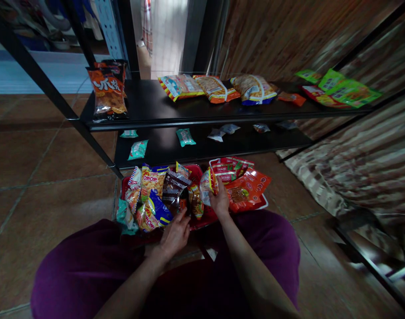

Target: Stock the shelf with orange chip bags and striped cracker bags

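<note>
My right hand (pixel 219 201) is closed round a small snack bag (pixel 207 185), white, yellow and red, raised at the right end of a red basket (pixel 199 172). My left hand (pixel 175 235) lies over the basket's near edge, its fingers stretched towards a small orange-and-dark packet (pixel 183 204); whether they touch it I cannot tell. Around it in the basket are yellow-and-blue snack bags (pixel 152 215), a dark brown checked bag (pixel 174 188) and teal packets (pixel 125 217). To the right, a white-rimmed red tray (pixel 264 204) bears flat orange packets (pixel 247 190) and red-and-green packets (pixel 229 168).
A black two-level shelf (pixel 145 108) stands just beyond the basket. Its upper board holds black-and-orange bags (pixel 109 91), large snack bags (pixel 253 88) and green packets (pixel 351 88); teal packets (pixel 185 137) lie below. A patterned curtain (pixel 364 150) hangs at the right.
</note>
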Demonstrator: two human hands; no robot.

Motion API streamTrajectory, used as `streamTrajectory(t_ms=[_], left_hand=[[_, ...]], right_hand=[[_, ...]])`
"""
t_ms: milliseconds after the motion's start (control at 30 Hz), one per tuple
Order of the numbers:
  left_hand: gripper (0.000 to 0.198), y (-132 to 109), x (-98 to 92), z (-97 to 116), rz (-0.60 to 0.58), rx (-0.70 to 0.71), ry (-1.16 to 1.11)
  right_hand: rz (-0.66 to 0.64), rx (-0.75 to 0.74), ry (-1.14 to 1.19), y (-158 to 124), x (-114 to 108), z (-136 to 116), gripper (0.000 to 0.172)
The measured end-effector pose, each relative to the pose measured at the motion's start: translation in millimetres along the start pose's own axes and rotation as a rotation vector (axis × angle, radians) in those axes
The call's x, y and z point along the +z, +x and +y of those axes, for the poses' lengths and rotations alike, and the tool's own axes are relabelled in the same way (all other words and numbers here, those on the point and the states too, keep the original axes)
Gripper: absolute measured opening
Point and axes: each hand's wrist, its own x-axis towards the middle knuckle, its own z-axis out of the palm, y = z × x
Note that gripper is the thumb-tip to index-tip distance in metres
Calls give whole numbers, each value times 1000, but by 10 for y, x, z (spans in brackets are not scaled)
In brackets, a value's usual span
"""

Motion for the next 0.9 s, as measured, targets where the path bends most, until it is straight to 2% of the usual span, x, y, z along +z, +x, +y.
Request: streamTrajectory(t_ms=[100,167,267,367,433,567,633,700,867,900], left_hand=[[35,31,24,10,15,12,42],[34,61,16,8,34,3,58],[34,92,10,13,32,1,64],[36,85,12,33,26,0,83],[36,68,7,40,22,10,92],[36,48,-2,32,19,34,101],[36,53,5,35,9,33,112],[36,60,23,56,-5,35,116],[35,13,76,144,-35,89,80],[35,-7,82,154,-38,101,74]], right_hand=[[25,-72,65,275,34,27,69],[-13,-106,84,443,86,33,69],[-166,-117,-9,586,242,104,65],[-360,-34,-187,628,417,224,63],[-429,16,-282,660,480,266,62],[-392,-28,-337,739,461,169,55],[-342,-51,-316,678,453,80,46],[-337,-35,-296,488,503,26,35],[-534,94,-226,-217,870,151,17],[-555,123,-209,-311,950,196,20]])
